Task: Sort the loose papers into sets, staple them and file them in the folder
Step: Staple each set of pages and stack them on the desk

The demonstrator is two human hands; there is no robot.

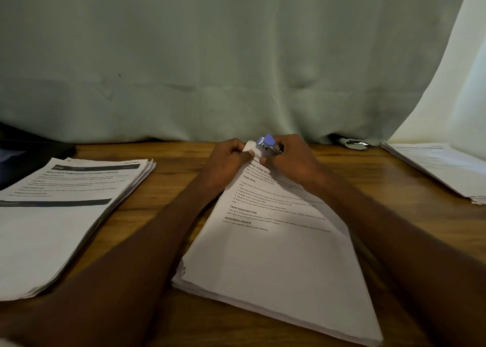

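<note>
The paper set (276, 254) lies at the middle of the wooden surface (178, 167), turned at an angle so its top corner points away from the person. Printed headings such as "TASK GOAL" and "TASK DESCRIPTION" show on its top sheet. At that far corner the left hand (228, 159) pinches the sheets, its grip narrow, thumb pressed on top of the paper and fingers curled under the edge. Just beside it, the right hand (292, 159) wraps a tight grip round a small purple stapler (268, 142), whose metal mouth sits at the corner of the set; I cannot tell whether the mouth is pressed fully down. Both forearms reach in over the lower sides of the set.

To the left lies a second stack of papers (65, 215) with dark printed bands, well apart from the middle set. A third stack (441, 170) rests at the far right edge. Behind the surface hangs a pale green cloth (210, 57), and a dark object (31, 149) sits at the far left.
</note>
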